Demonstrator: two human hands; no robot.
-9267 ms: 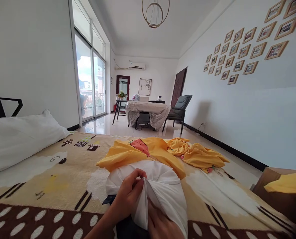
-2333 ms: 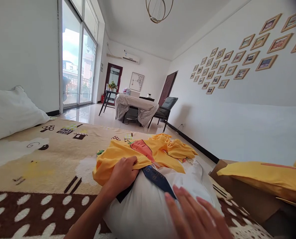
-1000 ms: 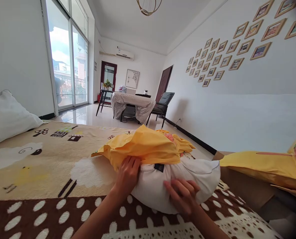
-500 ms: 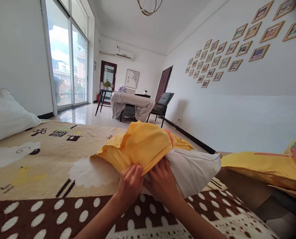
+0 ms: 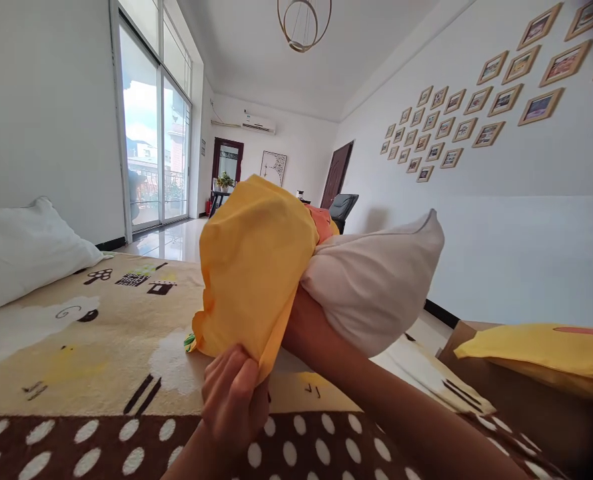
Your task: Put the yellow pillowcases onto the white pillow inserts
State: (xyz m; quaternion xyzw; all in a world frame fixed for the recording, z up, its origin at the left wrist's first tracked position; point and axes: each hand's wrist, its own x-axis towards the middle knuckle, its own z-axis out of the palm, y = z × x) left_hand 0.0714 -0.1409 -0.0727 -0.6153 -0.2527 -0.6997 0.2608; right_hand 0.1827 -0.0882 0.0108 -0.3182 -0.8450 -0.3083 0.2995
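Observation:
A yellow pillowcase [image 5: 256,260] with an orange patch is raised above the bed, bulging at its top. My left hand [image 5: 234,393] is closed on its lower edge. My right forearm reaches into the pillowcase opening, and the right hand's fingers are hidden inside the cloth; the wrist [image 5: 304,320] shows at the edge. A white pillow [image 5: 376,287] sticks out of the case to the right, above my right forearm, its far corner pointing up.
A second white pillow [image 5: 31,253] lies at the left on the patterned blanket [image 5: 111,360]. At the right, a yellow pillow [image 5: 541,353] rests on a brown surface. A chair [image 5: 344,210] stands behind.
The pillowcase and white pillow have been lifted off the blanket. My right hand has gone into the case, out of sight. My left hand has moved left and down with the edge.

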